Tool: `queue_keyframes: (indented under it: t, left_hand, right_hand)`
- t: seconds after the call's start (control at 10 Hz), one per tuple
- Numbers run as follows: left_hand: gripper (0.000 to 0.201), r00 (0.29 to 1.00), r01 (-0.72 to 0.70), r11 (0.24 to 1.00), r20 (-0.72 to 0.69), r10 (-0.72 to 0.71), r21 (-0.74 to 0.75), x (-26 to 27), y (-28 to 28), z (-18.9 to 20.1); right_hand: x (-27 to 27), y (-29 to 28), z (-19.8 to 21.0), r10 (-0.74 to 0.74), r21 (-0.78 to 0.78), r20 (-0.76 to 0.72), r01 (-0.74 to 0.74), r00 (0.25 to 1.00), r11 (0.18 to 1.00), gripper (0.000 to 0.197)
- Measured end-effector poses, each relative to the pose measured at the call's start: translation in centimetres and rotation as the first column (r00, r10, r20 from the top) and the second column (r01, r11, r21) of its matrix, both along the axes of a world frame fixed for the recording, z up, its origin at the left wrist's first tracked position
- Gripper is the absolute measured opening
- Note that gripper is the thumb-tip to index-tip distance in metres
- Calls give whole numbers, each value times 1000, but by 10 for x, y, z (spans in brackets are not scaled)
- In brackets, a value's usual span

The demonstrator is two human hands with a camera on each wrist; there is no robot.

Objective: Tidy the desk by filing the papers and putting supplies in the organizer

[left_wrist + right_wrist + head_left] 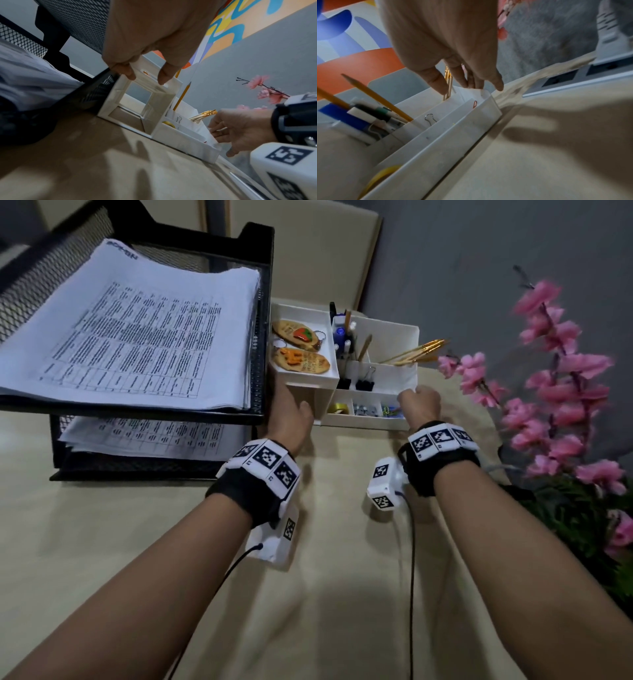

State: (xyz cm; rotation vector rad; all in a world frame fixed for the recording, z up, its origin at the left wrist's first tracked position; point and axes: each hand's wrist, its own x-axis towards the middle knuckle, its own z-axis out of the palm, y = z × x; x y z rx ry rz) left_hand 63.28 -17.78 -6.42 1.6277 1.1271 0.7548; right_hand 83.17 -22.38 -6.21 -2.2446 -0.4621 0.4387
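The white organizer (pixel 373 419) stands right of the black mesh paper tray (pixel 263 344). It holds two keychains (pixel 301 347), pens (pixel 340 333), brushes (pixel 416 352), binder clips (pixel 363 383), yellow tape (pixel 339 408) and paper clips (pixel 390 409). Stacked papers (pixel 137 330) fill the tray's top tier, and more papers (pixel 147 434) lie in the lower tier. My left hand (pixel 291 402) grips the front edge of the organizer's raised left compartment (pixel 150 81) between fingers and thumb. My right hand (pixel 416 398) holds the organizer's right end wall (pixel 481 94), thumb inside beside the brushes (pixel 448 83).
Pink artificial blossoms (pixel 555 378) on dark stems stand close to the right of the organizer and my right arm. A beige cloth (pixel 325 594) covers the desk in front. A chair back (pixel 308 258) rises behind the desk.
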Motion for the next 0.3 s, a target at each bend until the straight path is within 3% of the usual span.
queue_keyframes:
  t: [0.1,0.2,0.3]
  left_hand:
    - [65,1000,17,1000,12,-17,8,-3,-3,7]
    - [70,997,75,994,-22,-77,-78,-15,-8,5]
    - [59,964,133,991,-229,-136,-26,-50,-34,1]
  right_hand:
    - [-3,-7,-2,45,-56,-11,-46,999,997,5]
    - [-12,-20,4,62,16,-8,-62,998,998,41]
    - [-42,-56,8,49,20,47,-50,998,999,41]
